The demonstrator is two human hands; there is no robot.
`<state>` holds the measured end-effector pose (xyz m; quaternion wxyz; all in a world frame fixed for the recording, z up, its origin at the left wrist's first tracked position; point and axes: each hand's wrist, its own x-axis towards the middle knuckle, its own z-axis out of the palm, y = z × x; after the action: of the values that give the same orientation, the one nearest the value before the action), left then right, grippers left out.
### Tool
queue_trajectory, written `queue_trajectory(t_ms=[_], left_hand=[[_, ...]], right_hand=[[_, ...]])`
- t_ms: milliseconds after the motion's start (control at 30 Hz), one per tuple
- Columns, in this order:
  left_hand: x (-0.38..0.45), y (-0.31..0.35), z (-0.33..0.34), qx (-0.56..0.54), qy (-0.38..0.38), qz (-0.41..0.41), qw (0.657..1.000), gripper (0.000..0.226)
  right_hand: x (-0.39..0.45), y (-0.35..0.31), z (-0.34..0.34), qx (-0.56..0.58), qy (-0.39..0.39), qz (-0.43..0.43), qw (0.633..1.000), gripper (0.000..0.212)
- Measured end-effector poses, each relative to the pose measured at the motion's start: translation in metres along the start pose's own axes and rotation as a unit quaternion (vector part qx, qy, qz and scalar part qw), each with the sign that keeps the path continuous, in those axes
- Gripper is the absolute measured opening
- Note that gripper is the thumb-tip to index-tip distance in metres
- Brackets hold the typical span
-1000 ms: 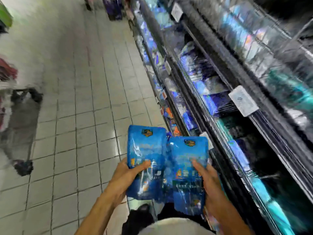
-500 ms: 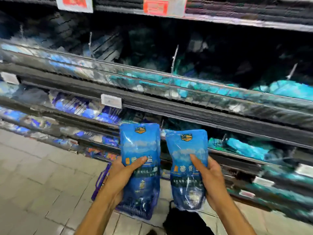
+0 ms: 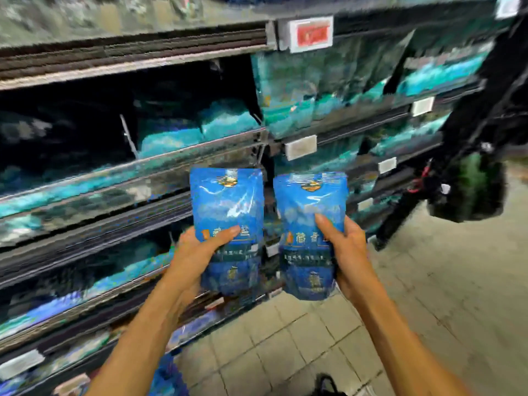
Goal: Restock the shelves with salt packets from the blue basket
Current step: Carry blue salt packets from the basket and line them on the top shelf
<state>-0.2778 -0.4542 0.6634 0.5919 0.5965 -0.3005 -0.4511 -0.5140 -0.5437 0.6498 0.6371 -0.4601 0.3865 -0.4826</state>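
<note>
So the person is standing square to the shelves (image 3: 200,155) with one salt packet in each hand, both held upright with the labels facing them. The left hand (image 3: 197,252) is clamped around the lower half of the left packet (image 3: 227,212), thumb across the front and fingers tucked behind. The right hand (image 3: 344,247) does the mirror image on the right packet (image 3: 310,224). The two packets sit side by side, close but not touching, out in front of the middle shelf rail.

My guess on why they're held like this: gripping low keeps the floppy top free to go in first, and keeping them upright and label-out means they can slide straight in facing the aisle with no flipping. One per hand also halves the trips.

The shelves are mostly teal bags, super smeared by motion blur, so I honestly can't tell where the blue ones belong. There's a dark gap in the left bay (image 3: 85,110) above the rail that looks like the emptiest spot, maybe that's the target.

Something blue pokes in at the bottom edge (image 3: 168,378), could be the basket, can't say for sure. The tiled floor (image 3: 314,338) is under them, and a dark thing hangs off the shelf end at right (image 3: 468,190), no clue what.

Nothing shelved from this pair yet.
</note>
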Motion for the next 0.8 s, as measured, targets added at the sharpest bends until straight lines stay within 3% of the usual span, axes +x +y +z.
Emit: queue_trajectory(t_ms=[200, 367, 600, 800], left_hand=[[0.045, 0.03, 0.117, -0.004, -0.048, 0.055, 0.997, 0.046], [0.07, 0.071, 0.199, -0.004, -0.06, 0.109, 0.992, 0.045], [0.116, 0.178, 0.255, 0.004, -0.016, 0.212, 0.977, 0.044], [0.171, 0.304, 0.278, -0.014, 0.0, 0.303, 0.953, 0.029]], right_hand=[[0.055, -0.071, -0.087, -0.005, 0.004, -0.049, 0.999, 0.044], [0.119, -0.136, -0.134, 0.002, -0.036, -0.083, 0.996, 0.044], [0.207, -0.224, -0.122, 0.047, -0.105, -0.153, 0.982, 0.033], [0.293, -0.316, -0.073, 0.084, -0.186, -0.194, 0.96, 0.037]])
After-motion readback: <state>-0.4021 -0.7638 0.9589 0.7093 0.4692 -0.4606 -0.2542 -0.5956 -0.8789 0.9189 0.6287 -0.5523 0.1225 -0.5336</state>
